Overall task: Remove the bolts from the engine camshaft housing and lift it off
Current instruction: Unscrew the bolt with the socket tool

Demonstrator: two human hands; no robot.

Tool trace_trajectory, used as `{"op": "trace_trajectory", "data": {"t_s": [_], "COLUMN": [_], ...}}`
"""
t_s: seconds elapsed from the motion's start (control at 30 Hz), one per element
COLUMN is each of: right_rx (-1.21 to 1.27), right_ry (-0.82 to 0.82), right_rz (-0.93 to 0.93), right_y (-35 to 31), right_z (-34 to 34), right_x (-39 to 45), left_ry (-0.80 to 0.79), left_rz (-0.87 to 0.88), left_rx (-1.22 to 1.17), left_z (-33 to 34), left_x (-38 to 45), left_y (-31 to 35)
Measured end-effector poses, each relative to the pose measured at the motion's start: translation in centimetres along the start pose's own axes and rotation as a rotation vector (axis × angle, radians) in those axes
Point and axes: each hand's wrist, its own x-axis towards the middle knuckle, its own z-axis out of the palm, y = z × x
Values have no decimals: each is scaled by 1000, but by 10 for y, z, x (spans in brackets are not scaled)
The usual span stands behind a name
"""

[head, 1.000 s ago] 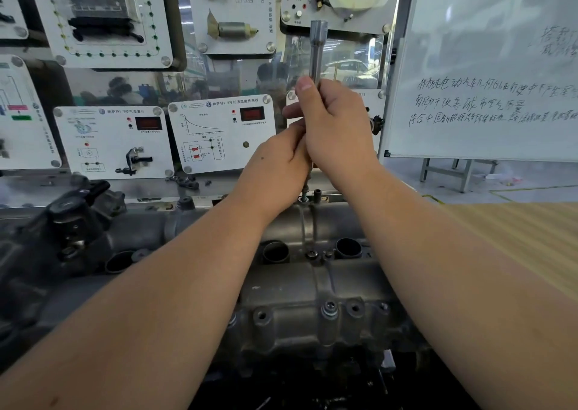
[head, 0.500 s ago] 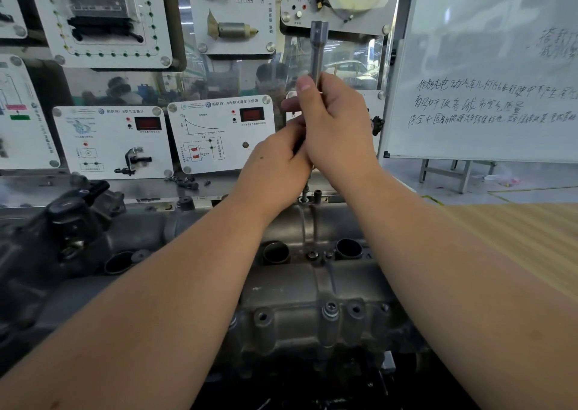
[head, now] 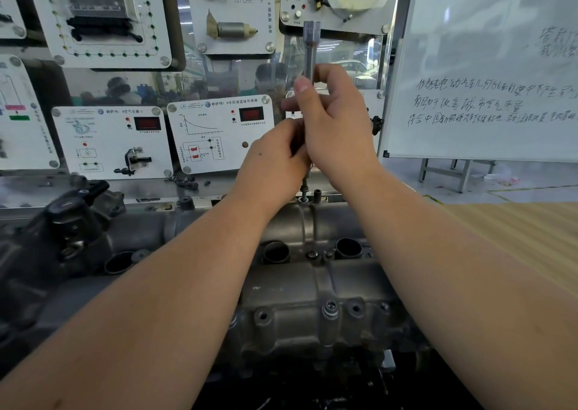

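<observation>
Camshaft housing [head: 312, 284] sits low in the middle of your view, running from about 9 o'clock to 3 o'clock under both forearms, still seated on the engine. Your right hand [head: 334, 128] is clenched round the long socket driver [head: 310, 49], thumb up along the shaft, and your left hand [head: 275, 162] pinches the same shaft lower down. The tool stands nearly upright over a bolt [head: 304, 190] at the housing's far edge, toward 12 o'clock, and that bolt already shows some shank above its boss.

Keep the driver in line with the bolt — any lean will, I judge, make the bit slip or bind the thread. Spin it with your fingers, not your wrists, and let the left hand steady the lower end. Another bolt [head: 330, 308] waits at the near edge toward 6 o'clock, so the housing is not yet free to lift — finish those first. Whiteboard [head: 488, 65] stands off at 2 o'clock.
</observation>
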Motion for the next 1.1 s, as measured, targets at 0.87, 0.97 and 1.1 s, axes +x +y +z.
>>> {"op": "trace_trajectory", "data": {"t_s": [0.87, 0.97, 1.1], "right_rx": [68, 70, 35], "right_ry": [-26, -4, 9], "right_rz": [5, -7, -17], "right_y": [-2, -1, -2], "right_z": [0, -1, -1], "right_x": [-1, -2, -1], "left_ry": [-5, 2, 17], "left_rz": [40, 4, 6], "left_rx": [-16, 1, -20], "left_z": [-4, -4, -3], "left_x": [-4, -1, -2], "left_y": [5, 3, 3]}}
